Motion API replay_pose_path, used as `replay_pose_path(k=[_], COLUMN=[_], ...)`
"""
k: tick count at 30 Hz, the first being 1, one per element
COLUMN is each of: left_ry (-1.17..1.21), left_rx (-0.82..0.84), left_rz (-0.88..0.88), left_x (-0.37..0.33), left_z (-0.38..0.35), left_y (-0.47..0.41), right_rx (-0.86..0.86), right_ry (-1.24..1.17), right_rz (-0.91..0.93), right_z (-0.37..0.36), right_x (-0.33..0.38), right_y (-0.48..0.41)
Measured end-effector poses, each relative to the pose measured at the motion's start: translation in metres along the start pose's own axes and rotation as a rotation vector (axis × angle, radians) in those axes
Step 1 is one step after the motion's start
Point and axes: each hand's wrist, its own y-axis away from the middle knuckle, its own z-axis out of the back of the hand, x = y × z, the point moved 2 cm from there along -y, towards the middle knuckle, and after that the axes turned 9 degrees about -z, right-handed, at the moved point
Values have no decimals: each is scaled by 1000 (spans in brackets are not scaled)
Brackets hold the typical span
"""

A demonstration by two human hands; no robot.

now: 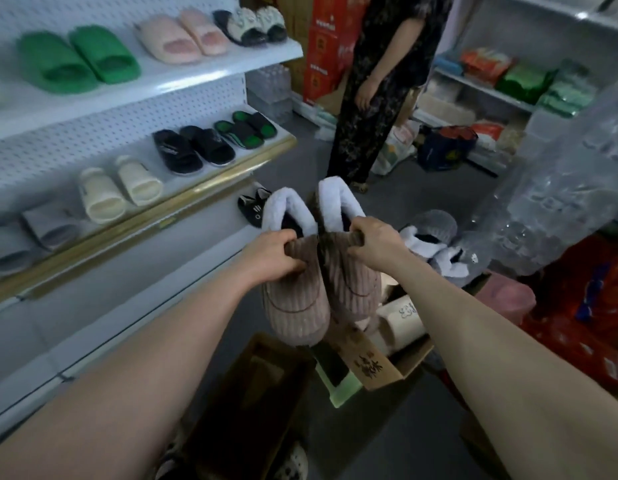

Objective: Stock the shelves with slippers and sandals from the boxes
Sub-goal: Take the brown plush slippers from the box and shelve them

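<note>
I hold a pair of beige ribbed plush slippers with pale fleece lining in the air over the boxes. My left hand [276,252] grips the left slipper [295,303] at its opening. My right hand [373,240] grips the right slipper [354,289] the same way. Both slippers hang toe-down, side by side and touching. To the left stands a white shelf unit: green slides [79,60] and pink slides [183,38] on the upper shelf, cream slides [120,190] and black slides [193,148] on the middle shelf [203,183]. An open cardboard box [376,365] with cream footwear sits below.
A person in dark patterned clothes [380,81] stands ahead in the aisle. Grey plush slippers [432,233] lie on the floor to the right, beside clear plastic wrapping [560,188]. A second open box [252,393] is near my feet. Black cat-face slippers [253,206] rest on the lowest shelf.
</note>
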Motion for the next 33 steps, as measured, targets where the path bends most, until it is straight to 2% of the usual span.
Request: replay_pose_path(k=[9,24,33], left_ry=[-89,-149,-176], left_rx=[-198,-397,-383], left_rz=[87,184,347], left_x=[66,189,265], left_z=[88,231,278], left_y=[69,245,343], right_rx=[-46,-100,-44], right_ry=[37,20,42], right_rz=[221,464,613], right_z=[3,-49,-87], right_x=[133,386,509], right_y=[-5,49,94])
